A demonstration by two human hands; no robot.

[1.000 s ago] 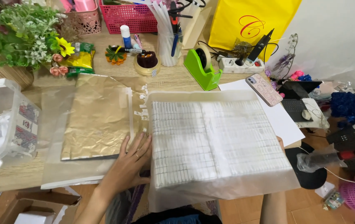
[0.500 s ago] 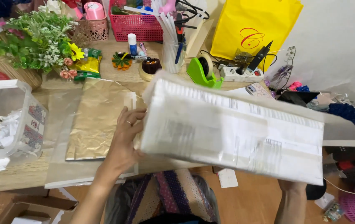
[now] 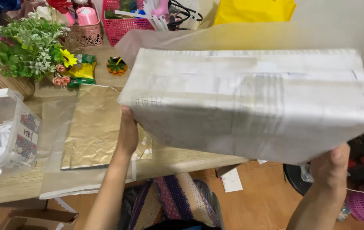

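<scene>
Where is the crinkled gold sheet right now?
In the head view the gold sheet lies flat on the wooden table, left of centre, just beside the left hand and between the clear plastic box and the lifted white package.

Pale paper stack (image 3: 250, 102) under a thin, glossy clear plastic wrap sits between the fingers of the left hand (image 3: 127, 132) and the right hand (image 3: 328, 166), its surface smooth and faintly streaked. Just beside the left fingers lies crinkled gold foil sheet (image 3: 94, 127), matt-shiny and creased, on a light wood-grain table (image 3: 177, 159). Further out from those fingers, a clear hard-plastic box (image 3: 3, 132) looks glossy.
</scene>
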